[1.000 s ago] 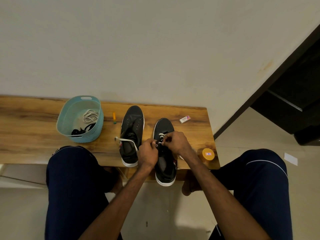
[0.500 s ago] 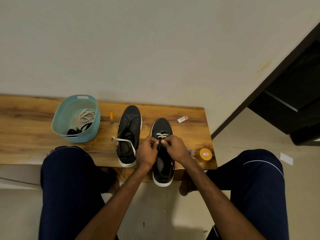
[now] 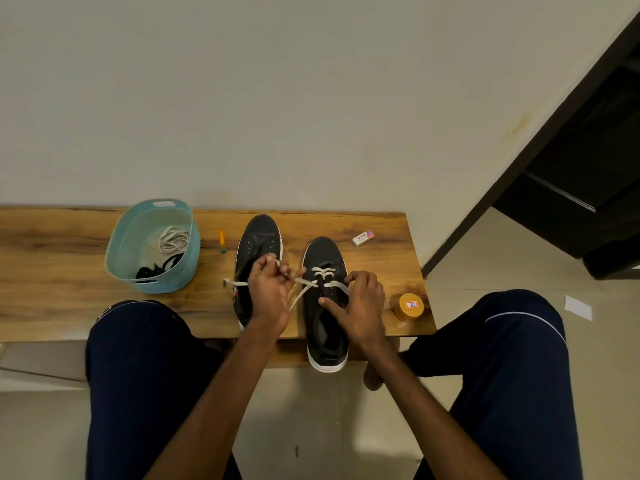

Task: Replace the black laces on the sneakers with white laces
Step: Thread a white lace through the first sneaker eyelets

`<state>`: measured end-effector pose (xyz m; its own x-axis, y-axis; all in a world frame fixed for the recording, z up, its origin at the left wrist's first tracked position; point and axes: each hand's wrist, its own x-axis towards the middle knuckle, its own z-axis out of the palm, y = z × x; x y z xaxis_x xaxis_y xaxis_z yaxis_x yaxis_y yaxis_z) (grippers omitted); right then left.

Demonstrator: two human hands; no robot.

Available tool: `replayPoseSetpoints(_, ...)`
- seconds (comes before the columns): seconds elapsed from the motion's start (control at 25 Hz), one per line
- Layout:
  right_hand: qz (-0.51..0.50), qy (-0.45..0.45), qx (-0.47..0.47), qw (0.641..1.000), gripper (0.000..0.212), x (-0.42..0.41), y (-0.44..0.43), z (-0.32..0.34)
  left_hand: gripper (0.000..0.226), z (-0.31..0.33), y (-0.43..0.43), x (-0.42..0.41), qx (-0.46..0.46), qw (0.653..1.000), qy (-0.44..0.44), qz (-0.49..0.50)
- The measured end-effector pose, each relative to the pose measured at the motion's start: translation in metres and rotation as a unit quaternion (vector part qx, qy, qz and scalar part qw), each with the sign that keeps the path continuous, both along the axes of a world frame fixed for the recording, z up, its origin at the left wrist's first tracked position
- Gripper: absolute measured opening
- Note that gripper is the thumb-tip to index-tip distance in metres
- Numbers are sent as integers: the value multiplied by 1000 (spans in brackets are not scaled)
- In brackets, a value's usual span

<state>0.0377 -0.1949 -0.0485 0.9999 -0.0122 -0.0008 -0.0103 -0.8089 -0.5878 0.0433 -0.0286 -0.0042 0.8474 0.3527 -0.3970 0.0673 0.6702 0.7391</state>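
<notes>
A person's left hand covers the middle of the far sneaker, and the right hand hides the right-side eyelets of the near sneaker, so the lacing beneath both cannot be made out. The white lace crosses the near sneaker's top eyelets. One end runs left, off the shoe, into the left hand's pinching fingertips. Its other strand slips under the right hand, whose thumb presses on the shoe's opening with the fingers curled above it; whether they grasp the strand cannot be told. A loose white strand pokes out from behind the left hand beside the far sneaker. Both shoes sit on a wooden bench cut off at the left, and the near sneaker's heel hangs over its front edge. A blue basket to the left holds a coiled white lace and black laces. An orange marker, an eraser and a yellow-lidded jar lie around the shoes. The person's knees frame the bench.
</notes>
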Motion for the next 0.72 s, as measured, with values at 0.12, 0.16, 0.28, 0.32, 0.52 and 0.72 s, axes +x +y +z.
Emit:
replayPoseSetpoints(0.12, -13, 21, -39, 999, 56, -7, 1, -3, 11, -10, -1, -6, 331, 935, 46, -118)
replayPoseSetpoints(0.16, -7, 26, -31, 999, 49, -10, 1, -6, 12, -19, -2, -10, 503, 839, 62, -201)
replayPoseSetpoints(0.28, -5, 37, 12, 999, 36, -15, 2, -8, 19, -34, -5, -16, 713, 619, 108, -312)
replayPoseSetpoints(0.32, -7, 36, 18, 999, 35, -16, 2, -8, 17, -31, -5, -16, 704, 637, 95, -299)
replayPoseSetpoints(0.52, -8, 43, 43, 998, 36, -16, 3, -9, 23, 13, 5, -10, 286, 944, -66, -150)
replayPoseSetpoints(0.72, -9, 47, 50, 998, 35, -15, 3, -10, 32, 13, 16, -10, 121, 984, -38, -128)
